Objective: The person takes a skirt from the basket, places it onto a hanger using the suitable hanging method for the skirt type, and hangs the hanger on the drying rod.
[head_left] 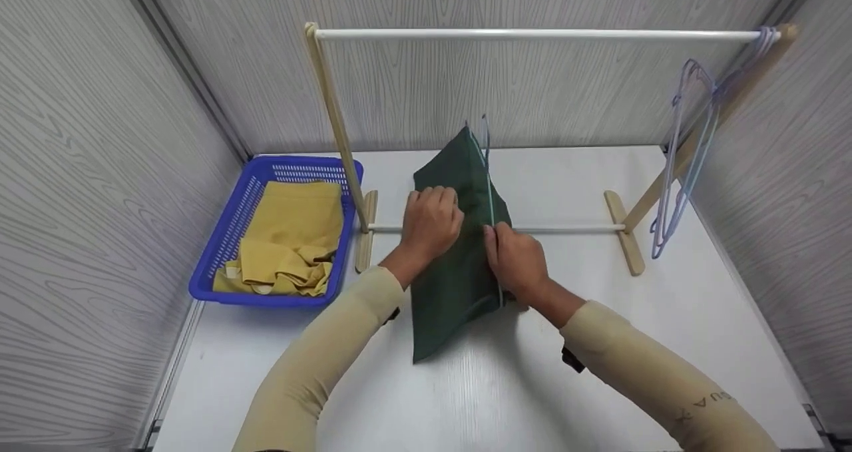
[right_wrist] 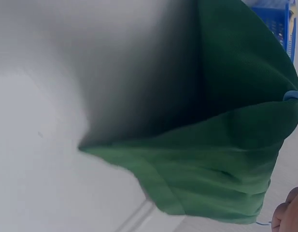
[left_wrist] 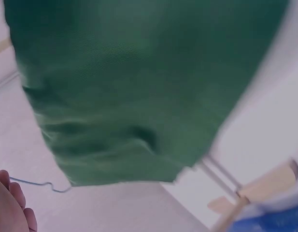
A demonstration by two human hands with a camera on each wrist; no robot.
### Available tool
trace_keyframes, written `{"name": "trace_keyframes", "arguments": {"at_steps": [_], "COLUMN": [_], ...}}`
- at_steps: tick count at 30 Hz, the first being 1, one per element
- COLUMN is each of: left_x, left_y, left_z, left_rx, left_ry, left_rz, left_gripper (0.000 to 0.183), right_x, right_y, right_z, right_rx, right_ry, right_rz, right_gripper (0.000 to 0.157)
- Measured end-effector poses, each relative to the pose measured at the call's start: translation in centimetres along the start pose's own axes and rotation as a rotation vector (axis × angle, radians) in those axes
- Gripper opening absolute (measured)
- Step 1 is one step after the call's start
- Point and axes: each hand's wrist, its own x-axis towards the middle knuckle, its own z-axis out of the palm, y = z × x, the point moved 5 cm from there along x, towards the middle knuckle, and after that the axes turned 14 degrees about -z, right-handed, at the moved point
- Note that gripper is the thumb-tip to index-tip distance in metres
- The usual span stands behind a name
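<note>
A dark green cloth (head_left: 446, 279) hangs folded over a light blue wire hanger (head_left: 491, 202), its hook at the far end. My right hand (head_left: 519, 255) grips the hanger at its long side, thumb along the wire. My left hand (head_left: 432, 220) is over the cloth's left panel, fingers bent and knuckles up; I cannot tell whether its hidden fingertips pinch the fabric. In the left wrist view the cloth (left_wrist: 120, 96) shows creases. The right wrist view has the hanger's near end (right_wrist: 293, 94) poking out between the two spread cloth panels (right_wrist: 221, 159).
A blue basket (head_left: 200, 279) with yellow folded cloths (head_left: 293, 219) stands at left. Behind my hands is a rack with a white top rail (head_left: 532, 34) and wooden legs. Several wire hangers (head_left: 689, 159) hang at its right end. Grey walls enclose the table.
</note>
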Motion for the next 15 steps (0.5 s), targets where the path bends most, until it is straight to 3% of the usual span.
{"name": "trace_keyframes", "arguments": {"at_steps": [8, 15], "left_x": [-1.0, -3.8], "left_y": [-5.1, -10.7], "left_z": [-1.8, -2.1], "left_rx": [0.095, 0.15], "left_ry": [-0.024, 0.015], "left_rz": [-0.013, -0.05], "left_gripper": [0.017, 0.013], "right_x": [1.8, 2.3], "right_y": [2.1, 3.7], "right_z": [-3.5, -6.2], "right_rx": [-0.036, -0.088], "right_ry": [-0.039, -0.004], "right_rz": [0.001, -0.013], "right_gripper": [0.034, 0.034]}}
